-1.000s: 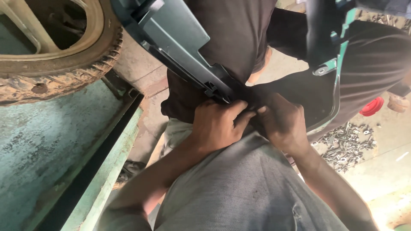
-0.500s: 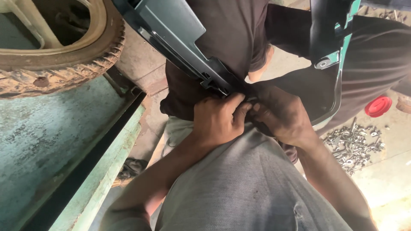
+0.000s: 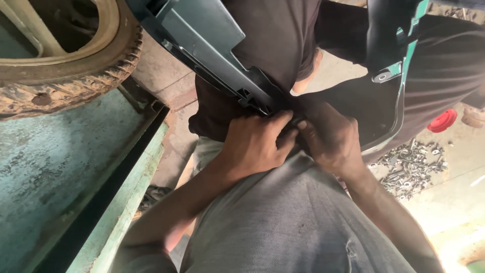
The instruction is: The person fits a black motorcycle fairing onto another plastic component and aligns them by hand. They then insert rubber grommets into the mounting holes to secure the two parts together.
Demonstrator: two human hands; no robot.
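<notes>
**Both hands pinched on the lower end of a grey-green panel**

The left hand (image 3: 252,144) and right hand (image 3: 331,139) meet fingertip to fingertip at the centre, both closed on the bottom edge of a grey-green plastic body panel (image 3: 202,38) that slants up toward 11 o'clock. What sits between the fingers is hidden. A dark curved cover (image 3: 384,65) rises toward 1 o'clock. A muddy tyre (image 3: 65,83) lies at 10 o'clock, loose screws (image 3: 409,169) at 3 o'clock beside a red cap (image 3: 442,121).

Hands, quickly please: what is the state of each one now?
Left hand: closed, fingers curled on the dark panel edge.
Right hand: closed, gripping the same edge.
</notes>
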